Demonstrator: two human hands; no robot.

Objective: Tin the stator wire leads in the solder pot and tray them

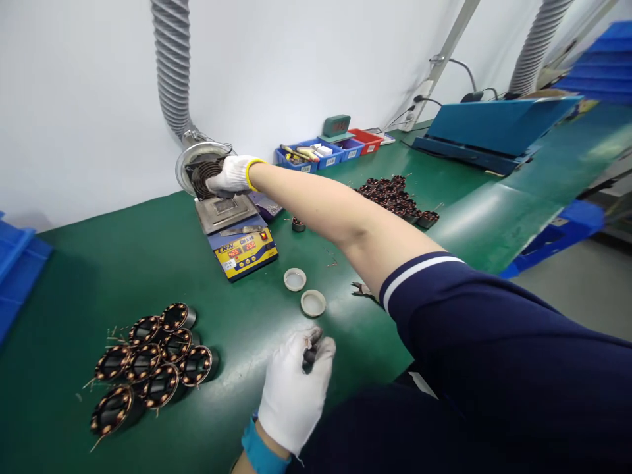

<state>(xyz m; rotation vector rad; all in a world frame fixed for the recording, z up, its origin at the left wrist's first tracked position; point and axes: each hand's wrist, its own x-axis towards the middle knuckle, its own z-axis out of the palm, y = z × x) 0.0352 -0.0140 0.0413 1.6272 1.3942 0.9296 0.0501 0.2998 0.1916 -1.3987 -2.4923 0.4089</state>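
My right hand (233,175), in a white glove with a yellow cuff, reaches far forward to the round fume hood (180,172) with its dark spiral grille. It is over the metal top of the solder pot (247,253), which has red digits on its yellow front. The fingers are bent together, and whatever they grip is hidden. Close to me, my white-gloved left hand (296,388) is curled, thumb against darkened fingertips. Something dark shows between them, too unclear to name. Two small round dishes (313,303) lie just beyond it. A flat metal blade (241,230) rests on the pot's casing.
Several copper-wound stators (143,361) stand at left on the green table (237,329). More are heaped (390,195) behind my right arm, with a single one (298,224) nearer the pot. Cutters (363,289) lie under that arm. Blue bins (296,161) line the wall.
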